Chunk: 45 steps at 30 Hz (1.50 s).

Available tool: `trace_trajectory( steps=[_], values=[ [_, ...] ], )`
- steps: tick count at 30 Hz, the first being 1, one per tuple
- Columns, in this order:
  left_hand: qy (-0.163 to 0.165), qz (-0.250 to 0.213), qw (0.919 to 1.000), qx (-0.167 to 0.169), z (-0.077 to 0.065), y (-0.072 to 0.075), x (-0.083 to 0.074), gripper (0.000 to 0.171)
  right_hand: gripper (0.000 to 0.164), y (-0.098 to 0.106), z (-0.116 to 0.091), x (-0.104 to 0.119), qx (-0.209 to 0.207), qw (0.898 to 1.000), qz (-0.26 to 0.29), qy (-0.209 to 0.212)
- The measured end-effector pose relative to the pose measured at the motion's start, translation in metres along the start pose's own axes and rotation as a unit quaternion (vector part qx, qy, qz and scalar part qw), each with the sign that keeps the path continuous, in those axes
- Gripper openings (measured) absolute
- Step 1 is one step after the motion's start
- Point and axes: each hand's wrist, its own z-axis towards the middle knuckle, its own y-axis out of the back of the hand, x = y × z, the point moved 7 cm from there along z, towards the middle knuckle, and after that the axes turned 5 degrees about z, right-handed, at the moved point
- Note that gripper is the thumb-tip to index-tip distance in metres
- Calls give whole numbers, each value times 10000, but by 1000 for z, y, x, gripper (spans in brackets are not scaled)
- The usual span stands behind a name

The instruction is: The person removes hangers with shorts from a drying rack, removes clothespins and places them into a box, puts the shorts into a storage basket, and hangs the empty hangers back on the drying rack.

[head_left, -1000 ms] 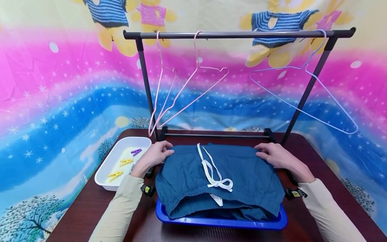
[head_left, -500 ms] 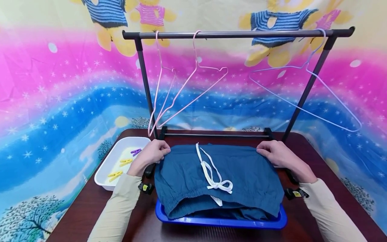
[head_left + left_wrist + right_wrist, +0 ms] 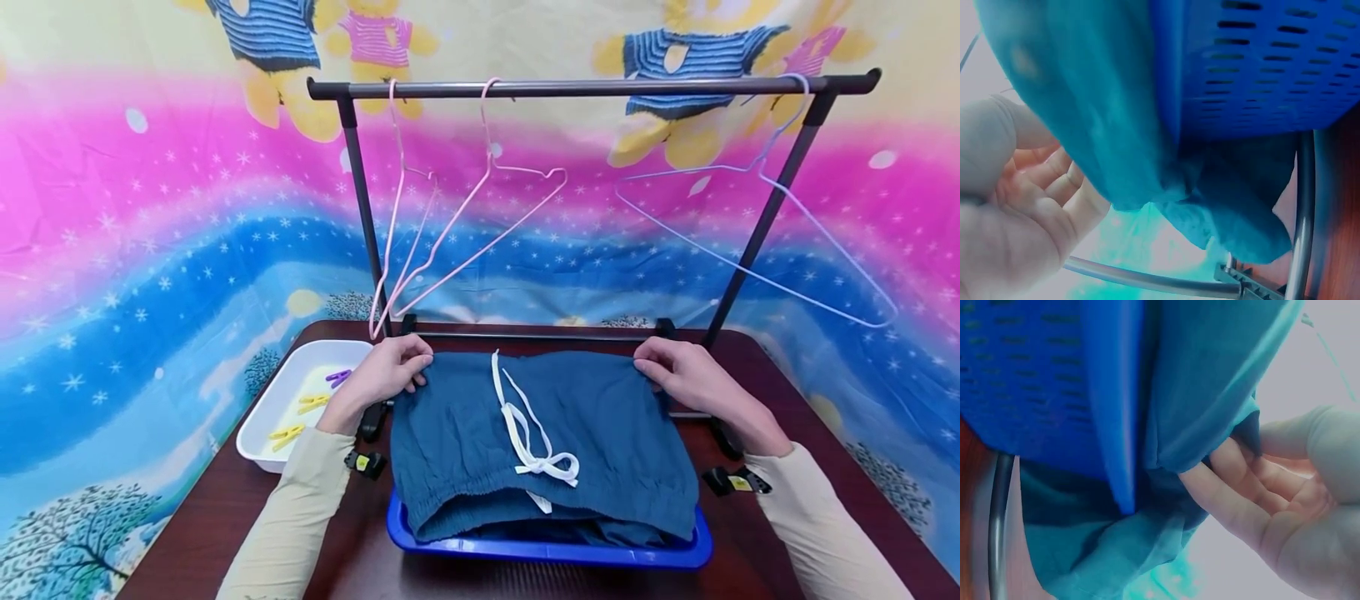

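Dark blue drawstring pants [image 3: 600, 425] lie folded over a blue basket [image 3: 555, 552], their gathered waistband toward me and a white cord tied in a bow. At the far left corner of the cloth, my left hand [image 3: 384, 373] pinches the edge. My right hand [image 3: 688, 377] grips the opposite far corner, thumb on the near side. In the right wrist view, the fingers [image 3: 1225, 503] reach behind the hanging fabric [image 3: 1216, 387]. The left wrist view has the palm [image 3: 1029, 212] beside the cloth [image 3: 1097, 106], which hangs past the slotted basket wall [image 3: 1260, 69].
A dark rack [image 3: 585, 87] stands behind the basket, with two pink hangers [image 3: 480, 179] on its left and a lilac hanger [image 3: 757, 171] on its right. A white tray [image 3: 258, 417] at left holds yellow clothespins [image 3: 287, 435] and a purple clothespin [image 3: 337, 378].
Both hands have closed on the far corners of the pants and raised that edge slightly. The cloth's sides have drawn in a little, while the basket stays in place.
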Motion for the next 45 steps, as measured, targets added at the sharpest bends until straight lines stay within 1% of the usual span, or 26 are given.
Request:
trace_trajectory(
  steps=[5,9,12,18,23,29,30,32,35,41,45],
  values=[
    [-472,-131,9988,70,-5,1,-14,13,12,3,-1,12,-125,9998,-43,142],
    [-987,-92,9948,217,-11,0,-29,12,11,5,-2,22,-193,9995,-70,255],
    [-1281,-12,9913,313,-14,-1,-39,12,11,5,-3,30,-207,9993,-85,312],
    [-1436,113,9888,399,-18,-1,-54,11,12,5,-5,46,-208,9985,-58,510],
    [-1520,234,9873,406,-21,-1,-62,10,13,7,-7,57,-238,9974,-10,685],
    [-1654,359,9849,373,-28,1,-74,6,13,10,-13,72,-285,9943,86,1029],
    [-1729,379,9834,389,-30,1,-77,6,14,10,-15,75,-278,9935,113,1102],
    [-1892,399,9801,443,-35,1,-83,6,10,10,-18,80,-238,9916,153,1261],
    [-2151,440,9741,540,-42,0,-91,6,6,9,-22,85,-145,9901,226,1374],
    [-2493,561,9643,701,-55,-1,-104,5,19,9,-32,95,22,9885,305,1481],
    [-2684,598,9571,910,-64,-3,-112,6,22,9,-41,105,152,9843,374,1721]
  ],
)
